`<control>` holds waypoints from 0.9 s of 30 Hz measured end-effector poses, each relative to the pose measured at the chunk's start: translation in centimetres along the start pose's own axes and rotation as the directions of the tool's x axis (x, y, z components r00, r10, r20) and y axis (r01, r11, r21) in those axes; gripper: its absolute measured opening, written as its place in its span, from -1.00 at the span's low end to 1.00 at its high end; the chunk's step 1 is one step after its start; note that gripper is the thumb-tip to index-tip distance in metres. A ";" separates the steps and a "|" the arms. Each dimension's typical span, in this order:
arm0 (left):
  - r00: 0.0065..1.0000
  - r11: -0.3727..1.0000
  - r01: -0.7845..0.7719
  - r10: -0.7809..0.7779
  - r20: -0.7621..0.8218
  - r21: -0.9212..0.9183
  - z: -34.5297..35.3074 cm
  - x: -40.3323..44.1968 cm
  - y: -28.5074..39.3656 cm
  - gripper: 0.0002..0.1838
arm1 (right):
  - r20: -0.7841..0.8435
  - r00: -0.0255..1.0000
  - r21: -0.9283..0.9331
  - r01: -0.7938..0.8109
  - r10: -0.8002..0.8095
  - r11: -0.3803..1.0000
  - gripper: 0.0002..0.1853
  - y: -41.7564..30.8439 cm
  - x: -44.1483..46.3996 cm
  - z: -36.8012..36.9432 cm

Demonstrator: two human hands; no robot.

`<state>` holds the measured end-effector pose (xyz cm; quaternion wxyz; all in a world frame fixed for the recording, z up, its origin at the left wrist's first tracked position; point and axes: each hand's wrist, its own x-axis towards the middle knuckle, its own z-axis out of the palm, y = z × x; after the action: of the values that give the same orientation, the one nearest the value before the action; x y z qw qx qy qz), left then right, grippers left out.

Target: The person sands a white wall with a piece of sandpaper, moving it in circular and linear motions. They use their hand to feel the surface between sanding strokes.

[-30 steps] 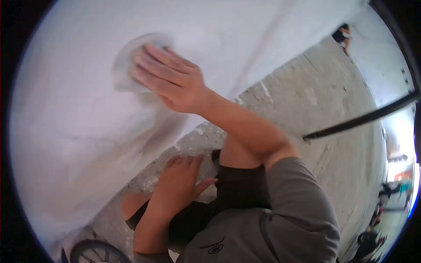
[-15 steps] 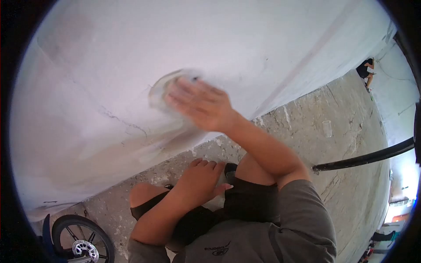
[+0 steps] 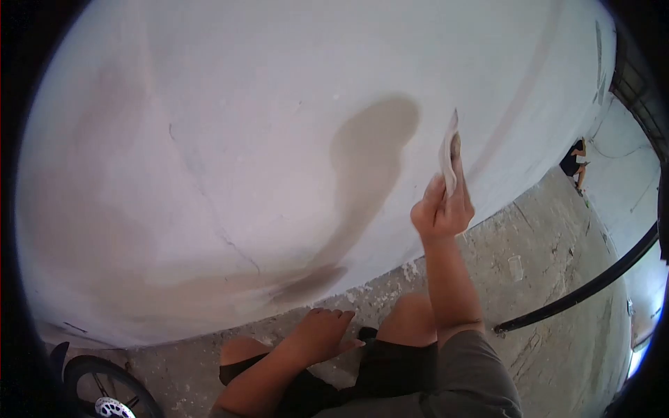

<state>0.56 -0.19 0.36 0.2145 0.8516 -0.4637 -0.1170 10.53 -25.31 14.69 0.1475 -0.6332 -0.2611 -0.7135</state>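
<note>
In the head view my right hand [image 3: 444,209] is raised at the end of a stretched arm, off the white wall [image 3: 244,90]. It is closed on a thin pale sheet [image 3: 449,157], seen nearly edge-on with its tip pointing up; whether it is cloth or abrasive paper I cannot tell. My left hand [image 3: 320,336] hangs low between my knees, its fingers loosely bent and the thumb apart, with nothing in it. A crack [image 3: 237,247] and faint stains mark the wall.
A motorbike wheel [image 3: 83,366] stands at lower left. On the concrete floor [image 3: 550,237] lies a clear plastic cup [image 3: 515,267]. A black pipe [image 3: 585,296] slants in from the right. Another person [image 3: 574,166] sits far off by the wall.
My right hand has come off the wall and moved right, turning the sheet edge-on. The view has shifted, and my left hand stays low between my knees.
</note>
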 end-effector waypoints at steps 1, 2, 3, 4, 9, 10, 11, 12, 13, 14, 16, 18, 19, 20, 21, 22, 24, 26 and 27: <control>1.000 1.000 -0.005 0.005 -0.005 0.010 -0.1 0.1 0.0 -0.26 | 0.010 0.996 -0.031 0.086 -0.086 0.996 -0.65 1.1 1.5 0.2; 0.998 0.999 0.032 -0.031 0.059 -0.009 -0.3 0.1 0.0 -0.24 | 0.022 0.985 -0.061 0.171 -0.170 0.983 -0.67 1.8 2.8 0.4; 0.990 0.997 0.072 -0.068 0.121 -0.025 -0.5 0.2 0.0 -0.22 | 0.013 0.984 -0.065 0.176 -0.175 0.982 -0.67 2.0 3.9 0.8; 0.991 0.997 0.070 -0.068 0.115 -0.016 -0.4 0.2 -0.1 -0.22 | 0.009 0.985 -0.043 0.171 -0.170 0.984 -0.71 2.1 5.1 1.2; 0.997 0.999 0.031 -0.029 0.074 -0.020 -0.2 0.1 -0.3 -0.21 | 0.025 0.968 -0.073 0.250 -0.249 0.965 -0.72 1.0 9.7 -0.4; 0.997 0.999 0.031 -0.030 0.072 -0.017 -0.2 0.1 -0.3 -0.21 | 0.100 0.977 -0.128 0.201 -0.189 0.971 -0.72 0.0 10.0 -1.7; 0.998 1.000 0.020 -0.019 0.057 -0.019 -0.2 0.1 -0.3 -0.23 | 0.170 0.978 -0.186 0.154 -0.122 0.970 -0.72 -1.0 9.7 -2.7; 0.999 1.000 0.009 -0.008 0.044 -0.021 -0.2 0.0 -0.2 -0.25 | 0.194 0.981 -0.120 -0.003 0.026 0.993 -0.69 -2.1 8.5 -3.5; 0.999 1.000 0.011 -0.010 0.045 -0.020 -0.2 -0.2 0.0 -0.25 | 0.227 0.959 -0.058 -0.162 0.171 0.985 -0.65 -3.3 6.6 -4.4; 0.997 0.996 -0.030 0.023 -0.079 -0.088 -0.3 -0.1 0.4 -0.28 | 0.340 0.910 -0.056 -0.232 0.237 0.971 -0.62 -4.5 4.5 -5.5; 0.976 0.986 -0.085 0.053 -0.210 -0.144 -0.7 0.0 0.8 -0.31 | 0.443 0.889 0.043 -0.149 0.115 0.988 -0.58 -6.3 0.5 -6.5; 0.938 0.978 -0.126 0.064 -0.341 -0.164 -1.1 -0.1 1.1 -0.40 | 0.570 0.801 0.056 -0.262 0.185 0.963 -0.63 -8.7 -3.0 -7.4; 0.940 0.978 -0.127 0.066 -0.336 -0.163 -1.2 -0.1 1.1 -0.40 | 0.610 0.760 0.049 -0.321 0.226 0.946 -0.66 -9.9 -4.2 -7.6; 0.936 0.979 -0.105 0.038 -0.351 -0.172 -1.2 0.1 0.8 -0.42 | 0.608 0.760 0.047 -0.324 0.230 0.945 -0.66 -10.4 -5.7 -7.9; 0.930 0.980 -0.083 0.011 -0.368 -0.182 -1.2 0.1 0.6 -0.43 | 0.653 0.714 0.047 -0.369 0.251 0.928 -0.67 -10.9 -6.7 -7.9; 0.930 0.980 -0.083 0.012 -0.368 -0.178 -1.2 0.1 0.6 -0.43 | 0.695 0.668 0.047 -0.411 0.266 0.910 -0.68 -11.1 -7.4 -8.0; 0.932 0.987 -0.038 -0.022 -0.362 -0.157 -1.3 0.0 0.5 -0.45 | 0.683 0.676 0.060 -0.430 0.277 0.901 -0.69 -10.7 -7.7 -8.3; 0.928 0.989 -0.040 -0.017 -0.373 -0.145 -1.2 0.0 0.4 -0.46 | 0.627 0.724 0.039 -0.398 0.288 0.916 -0.66 -9.3 -7.5 -8.5; 0.926 0.989 -0.044 -0.013 -0.376 -0.141 -0.9 0.0 0.4 -0.47 | 0.560 0.771 0.012 -0.374 0.303 0.928 -0.68 -8.5 -6.7 -8.5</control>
<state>0.62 -0.14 1.35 0.3626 0.8364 -0.4108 0.0162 -0.10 -23.88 6.03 0.2312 -0.8369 -0.2171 -0.4461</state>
